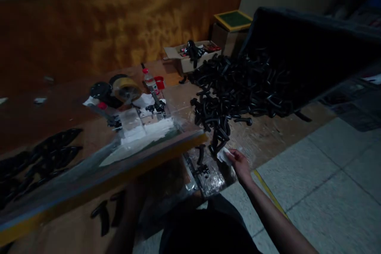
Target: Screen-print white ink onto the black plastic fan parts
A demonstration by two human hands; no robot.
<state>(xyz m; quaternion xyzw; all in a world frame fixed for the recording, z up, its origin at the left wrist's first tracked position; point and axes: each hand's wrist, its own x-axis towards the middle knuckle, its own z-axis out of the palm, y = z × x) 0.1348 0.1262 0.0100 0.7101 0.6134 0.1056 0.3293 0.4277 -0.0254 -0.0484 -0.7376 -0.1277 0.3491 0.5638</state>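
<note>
My right hand (239, 163) pinches a crumpled white piece of paper or cloth (224, 155) at the front edge of the bench. Just beyond it lies the near end of a heap of curved black plastic handles (238, 83). One loose black handle (200, 154) rests left of the hand, by a small black clamp-like fixture (203, 170). My left hand (134, 196) is in deep shadow below a tilted screen frame (166, 151); its fingers cannot be made out. White paste lies along the screen (143, 141). Two black handles (104, 217) lie near my left forearm.
A large dark bin (309, 43) tips toward the heap. Behind stand an open cardboard box (190, 63), a bottle with a red cap (150, 80) and tape rolls (126, 90). More black parts (41, 158) lie at left. Tiled floor (336, 170) shows at right.
</note>
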